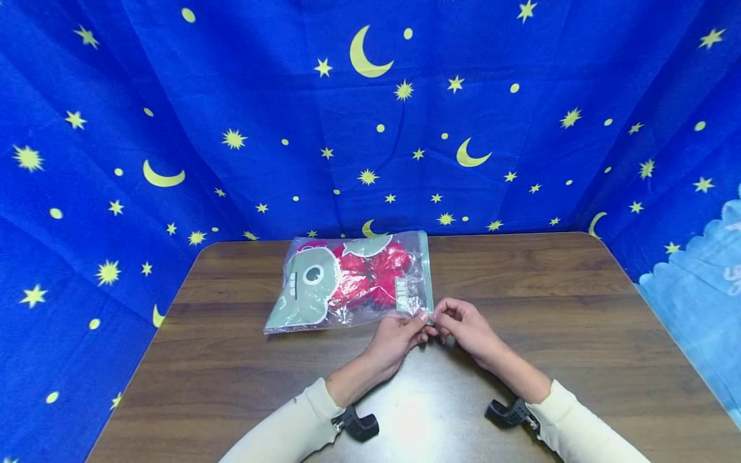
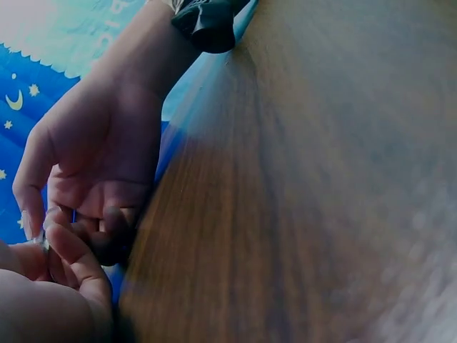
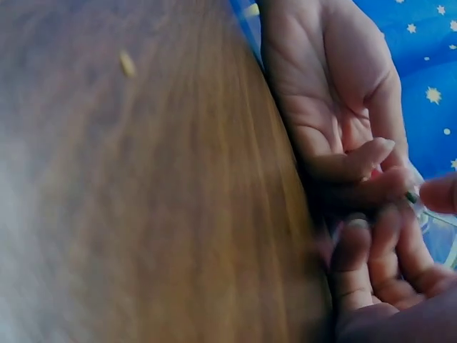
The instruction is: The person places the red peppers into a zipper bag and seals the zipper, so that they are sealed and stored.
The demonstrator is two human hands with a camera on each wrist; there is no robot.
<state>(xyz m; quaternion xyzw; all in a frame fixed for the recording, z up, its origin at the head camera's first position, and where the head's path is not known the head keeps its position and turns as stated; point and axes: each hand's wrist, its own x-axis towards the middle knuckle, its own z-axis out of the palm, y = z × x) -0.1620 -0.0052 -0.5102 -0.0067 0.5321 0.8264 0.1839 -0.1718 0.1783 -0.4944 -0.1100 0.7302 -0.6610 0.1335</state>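
A clear plastic zip bag [image 1: 307,289] with a green monster print lies flat at the back of the table, with bright red contents [image 1: 353,283] showing through. Its green zip strip [image 1: 429,276] runs down the right-hand edge. At the near right corner, my left hand [image 1: 393,341] pinches the bag between thumb and fingers. My right hand [image 1: 469,329] meets it there and pinches the end of the zip strip. Both wrist views show the fingertips of the two hands close together, with only a sliver of the bag visible between them.
The brown wooden table [image 1: 579,334] extends to both sides of the bag. Behind it hangs a blue curtain [image 1: 324,116] with yellow moons and stars, and a light blue cloth [image 1: 700,308] hangs at the right. Black straps [image 1: 359,424] sit on both wrists.
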